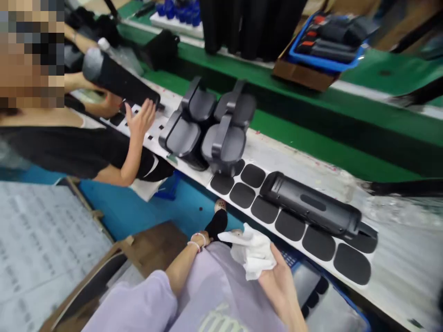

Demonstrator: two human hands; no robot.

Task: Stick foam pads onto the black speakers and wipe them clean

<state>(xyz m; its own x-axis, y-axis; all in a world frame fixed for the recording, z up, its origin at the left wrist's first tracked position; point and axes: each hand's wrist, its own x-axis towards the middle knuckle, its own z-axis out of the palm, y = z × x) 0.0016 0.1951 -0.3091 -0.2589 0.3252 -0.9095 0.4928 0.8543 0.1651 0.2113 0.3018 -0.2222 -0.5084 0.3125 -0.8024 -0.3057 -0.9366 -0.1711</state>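
Observation:
My right hand [278, 276] is closed on a crumpled white tissue or thin cloth [254, 253], held above my lap. My left hand [204, 239], with bracelets at its wrist, lies at my lap; its fingers are mostly hidden. In front of me, a long black device with an end handle [311, 203] lies on its side on the workbench. It rests partly over a white sheet of rounded black pads [265, 210]. Several similar black devices [224, 140] stand upright with their handles on top, left of it. Neither hand touches the devices.
At the left, a co-worker's hand [140, 117] is beside another black device [119, 76]. A blue tray of black parts [328, 41] sits on a carton beyond the green belt [287, 152]. Below are an open carton [155, 246] and a blue crate [356, 309].

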